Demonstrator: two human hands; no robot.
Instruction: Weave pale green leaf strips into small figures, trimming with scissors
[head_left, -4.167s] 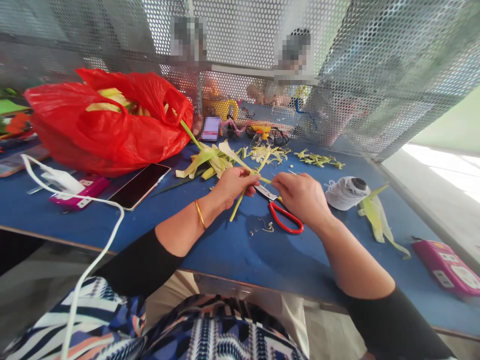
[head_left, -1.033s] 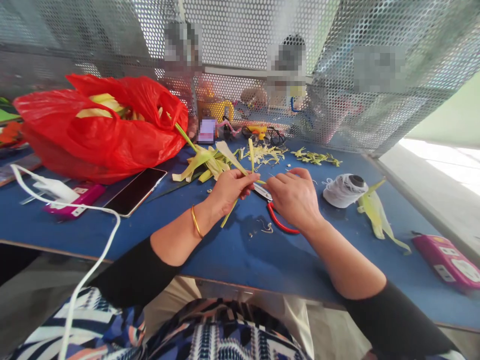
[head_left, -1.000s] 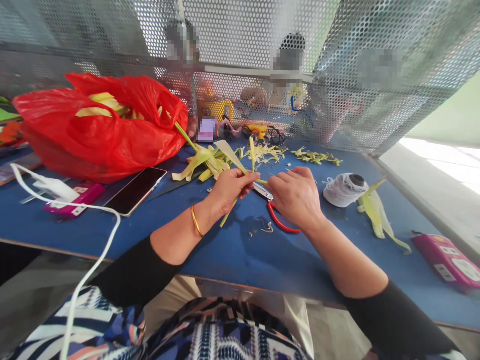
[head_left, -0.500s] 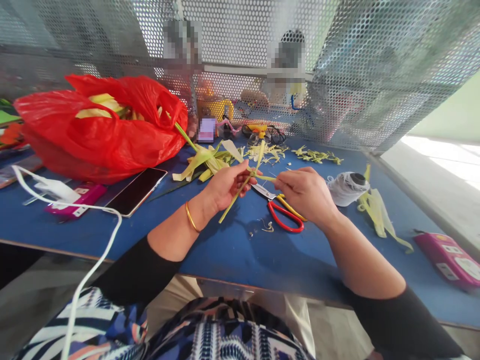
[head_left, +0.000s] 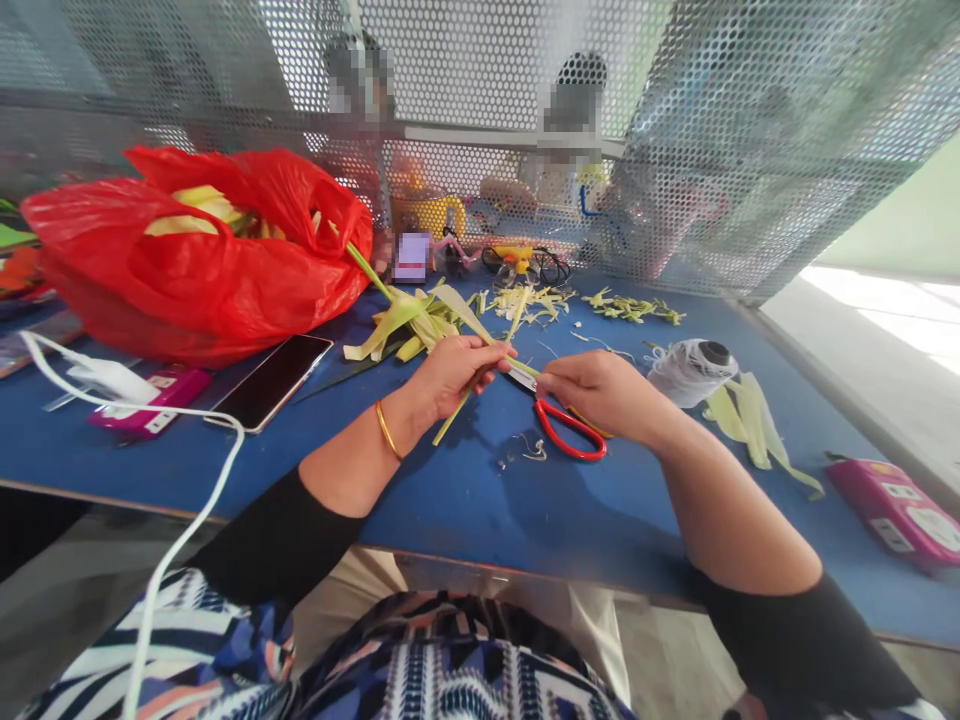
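Crossed strips of pale green corn husk point(head_left: 517, 312) stick out around the fingers of my left hand point(head_left: 457, 375), which pinches them where they meet. One strip's end is pinched by my right hand point(head_left: 600, 388), a short way to the right, so that piece runs between both hands. Under my right hand lie scissors point(head_left: 559, 440) with red and yellow handles, their blades toward my left hand and partly covered. A cone of white thread point(head_left: 691, 372) stands beyond my right hand. A pile of larger husks point(head_left: 409, 325) lies behind my left hand.
A red plastic bag point(head_left: 247, 290) of husks fills the far left. In front of it are a phone point(head_left: 277, 380), a magenta box point(head_left: 161, 400) and a white cable point(head_left: 225, 470). Cut husk bits point(head_left: 634, 305) lie toward the perforated metal screen point(head_left: 495, 90). Another magenta box point(head_left: 896, 505) sits at right.
My right hand has shifted slightly left and down, closer to my left hand. My left thumb now presses over the crossing of the strips, which had been more exposed.
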